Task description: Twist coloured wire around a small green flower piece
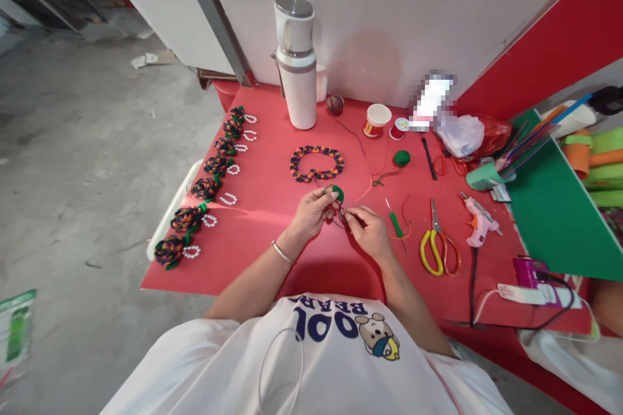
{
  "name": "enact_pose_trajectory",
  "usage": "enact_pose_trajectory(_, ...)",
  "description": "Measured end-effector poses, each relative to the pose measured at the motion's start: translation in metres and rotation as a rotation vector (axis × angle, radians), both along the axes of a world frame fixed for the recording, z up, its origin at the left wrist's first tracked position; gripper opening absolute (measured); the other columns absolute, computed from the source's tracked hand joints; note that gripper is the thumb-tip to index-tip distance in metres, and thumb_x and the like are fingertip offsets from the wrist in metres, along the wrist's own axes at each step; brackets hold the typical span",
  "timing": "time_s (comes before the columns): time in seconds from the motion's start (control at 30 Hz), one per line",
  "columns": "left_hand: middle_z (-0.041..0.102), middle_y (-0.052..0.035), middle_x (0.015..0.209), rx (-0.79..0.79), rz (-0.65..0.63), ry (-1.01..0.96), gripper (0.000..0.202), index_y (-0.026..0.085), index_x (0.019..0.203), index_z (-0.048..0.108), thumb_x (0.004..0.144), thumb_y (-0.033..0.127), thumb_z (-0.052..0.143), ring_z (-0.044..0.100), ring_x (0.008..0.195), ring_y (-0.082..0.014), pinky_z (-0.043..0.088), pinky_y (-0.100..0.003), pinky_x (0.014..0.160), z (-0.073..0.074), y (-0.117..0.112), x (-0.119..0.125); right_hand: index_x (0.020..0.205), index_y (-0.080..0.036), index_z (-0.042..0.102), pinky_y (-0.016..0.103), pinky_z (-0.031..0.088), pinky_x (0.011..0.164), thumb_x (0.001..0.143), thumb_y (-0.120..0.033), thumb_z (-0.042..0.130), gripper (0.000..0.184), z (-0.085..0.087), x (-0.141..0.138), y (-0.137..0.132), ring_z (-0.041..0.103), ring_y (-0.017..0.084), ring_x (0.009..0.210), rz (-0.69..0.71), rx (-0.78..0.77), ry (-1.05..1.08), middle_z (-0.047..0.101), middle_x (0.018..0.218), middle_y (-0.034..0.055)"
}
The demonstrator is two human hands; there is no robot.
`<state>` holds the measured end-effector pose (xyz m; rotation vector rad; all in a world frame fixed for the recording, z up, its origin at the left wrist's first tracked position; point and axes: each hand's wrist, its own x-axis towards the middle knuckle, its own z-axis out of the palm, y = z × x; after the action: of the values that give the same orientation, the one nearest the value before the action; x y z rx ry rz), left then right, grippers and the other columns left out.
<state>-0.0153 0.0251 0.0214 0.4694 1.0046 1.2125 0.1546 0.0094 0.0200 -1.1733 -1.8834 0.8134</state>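
Observation:
Between the thumb and fingers of my left hand (314, 213) is a small green crocheted piece (337, 192). My right hand (366, 228) is closed just beside it, pinching a dark strand of yarn (342, 215) that runs to the piece. Beyond both hands a multicoloured braided strip (317, 163) lies curved into a loop on the red table. A crochet hook with a green handle (395, 225) rests to the right of my right hand. Farther back sit a green yarn ball (402, 158) and a multicoloured yarn ball (335, 104), with loose strands trailing from them.
Several crocheted roses (205, 189) with beaded loops (228, 199) line the table's left edge. At the right are scissors (437, 244), a pink glue gun (479, 224) and a purple power block (533, 271). A white thermos (298, 87) and paper cup (377, 120) stand at the back.

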Motion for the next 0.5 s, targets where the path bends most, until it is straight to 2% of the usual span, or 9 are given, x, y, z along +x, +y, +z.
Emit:
enact_pose_trajectory(0.17, 0.063, 0.0008, 0.059, -0.006, 0.019, 0.014, 0.043, 0.016, 0.076, 0.063, 0.060, 0.044, 0.092, 0.052, 0.042, -0.0097, 0.036, -0.022, 0.035, -0.0002, 0.0004, -0.0011, 0.103, -0.023, 0.080, 0.031, 0.060, 0.079, 0.099, -0.023, 0.059, 0.022, 0.0005, 0.0023, 0.0013, 0.073, 0.019, 0.082, 0.023, 0.005, -0.008, 0.078, 0.091, 0.0067)
enact_pose_trajectory(0.5, 0.063, 0.0006, 0.058, -0.032, 0.030, -0.019, 0.042, 0.016, 0.070, 0.063, 0.064, 0.048, 0.089, 0.048, 0.039, -0.0086, 0.033, -0.023, 0.034, -0.0025, 0.0020, -0.0022, 0.104, -0.024, 0.081, 0.030, 0.060, 0.077, 0.098, -0.023, 0.060, 0.022, -0.0027, 0.0023, 0.0012, 0.073, 0.019, 0.081, 0.021, 0.004, -0.018, 0.077, 0.089, 0.0059)
